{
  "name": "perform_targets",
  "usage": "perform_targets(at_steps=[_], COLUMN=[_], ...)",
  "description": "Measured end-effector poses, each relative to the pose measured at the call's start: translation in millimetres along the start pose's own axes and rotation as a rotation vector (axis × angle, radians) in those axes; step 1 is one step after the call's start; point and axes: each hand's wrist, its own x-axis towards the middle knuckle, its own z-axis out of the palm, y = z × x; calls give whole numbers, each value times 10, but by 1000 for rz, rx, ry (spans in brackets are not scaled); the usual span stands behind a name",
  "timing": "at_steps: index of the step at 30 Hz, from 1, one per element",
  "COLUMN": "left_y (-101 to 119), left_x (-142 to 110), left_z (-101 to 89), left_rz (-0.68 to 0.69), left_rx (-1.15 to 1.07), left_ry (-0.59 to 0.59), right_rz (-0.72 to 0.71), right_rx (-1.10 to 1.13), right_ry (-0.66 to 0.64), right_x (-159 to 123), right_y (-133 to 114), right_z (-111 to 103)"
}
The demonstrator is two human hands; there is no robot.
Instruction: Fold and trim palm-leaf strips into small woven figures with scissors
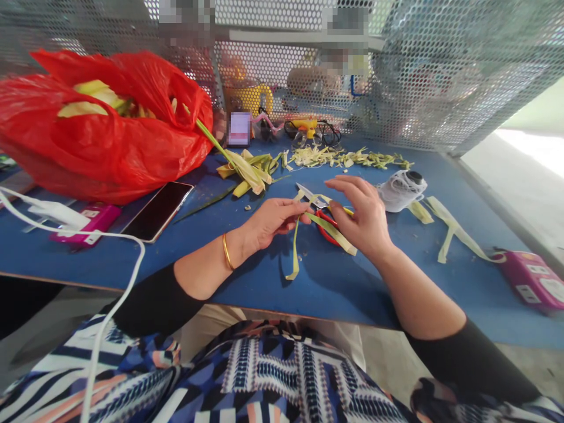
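My left hand (pixel 275 220) is closed in a pinch on pale green leaf strips (pixel 292 258). One strip hangs down from its fingertips and another slants right, under my right hand (pixel 361 217). That hand hovers close by with its fingers stretched and apart; whether its thumb touches a strip I cannot tell. Beneath the strips lies a pair of scissors (pixel 324 230) with red handles, its blades pointing up and left. A white spool of thread (pixel 402 191) stands just beyond my right hand.
A red plastic bag (pixel 145 158) of leaf pieces fills the back left. Bundled leaves (pixel 253 173) and a row of small trimmings (pixel 326 157) lie toward the mesh partition (pixel 440 88). A phone (pixel 158 211), white cable (pixel 140 258) and magenta box (pixel 532 279) are on the blue table (pixel 282 294).
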Motion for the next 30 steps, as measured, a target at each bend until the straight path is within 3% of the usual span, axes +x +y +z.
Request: perform_targets(at_steps=[5,10,12,15,19,24,27,30], left_y=[26,15,-11,-36,-31,-14,1,4], left_x=[-71,-117,-115,-117,-120,-72,-47,-36], left_z=[70,150,167,188,192,150,125,99], left_rz=[53,51,31,-6,-35,-90,-103,-124], left_rx=[190,352,380,400,377,204,88,13], left_ry=[-63,-148,-169,-154,-88,42,110,109], right_rz=[115,455,603,706,575,144,-13,-39], right_rx=[218,534,737,893,841,390,135,16], right_ry=[-217,-472,-467,-331,-141,105,76,27], right_x=[6,-4,-15,-24,-32,-92,-144,-164], right_y=[4,-77,-131,-175,-165,-204,-231,-224], right_z=[50,72,85,107,100,38,28,45])
